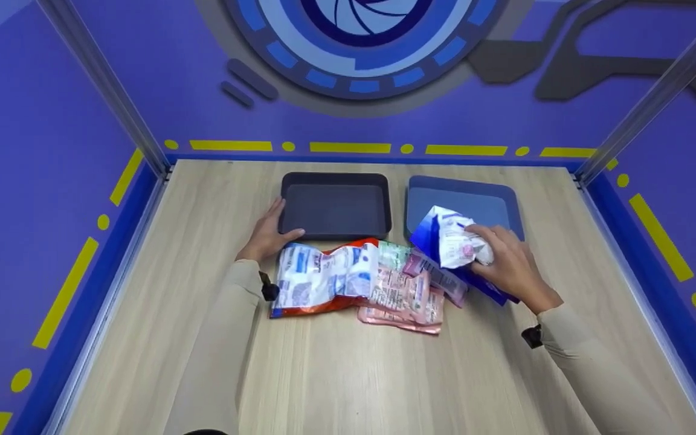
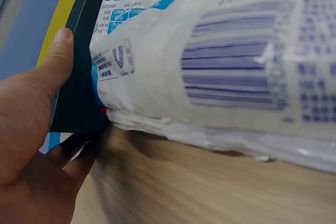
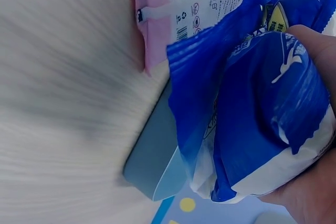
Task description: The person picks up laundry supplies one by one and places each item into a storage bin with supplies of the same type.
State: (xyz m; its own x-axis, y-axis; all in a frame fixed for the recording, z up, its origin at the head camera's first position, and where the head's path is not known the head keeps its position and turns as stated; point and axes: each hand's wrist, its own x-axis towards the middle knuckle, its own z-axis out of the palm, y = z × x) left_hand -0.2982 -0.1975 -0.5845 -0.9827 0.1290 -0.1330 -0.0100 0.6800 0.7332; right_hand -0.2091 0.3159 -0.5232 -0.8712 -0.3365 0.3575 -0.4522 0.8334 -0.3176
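At the left near corner of the black tray, my left hand rests with its thumb along the near side and its fingers along the left side. My right hand grips a crumpled blue-and-white bag over the near part of the blue-grey tray. More blue packaging shows under that hand. Right below the left thumb lies a white bag with an orange-red edge. Its printed barcode fills much of the left wrist view.
Pink packets, a green packet and a purple-pink packet lie overlapping in front of the trays on the wooden table. Blue-purple walls stand around the back and sides.
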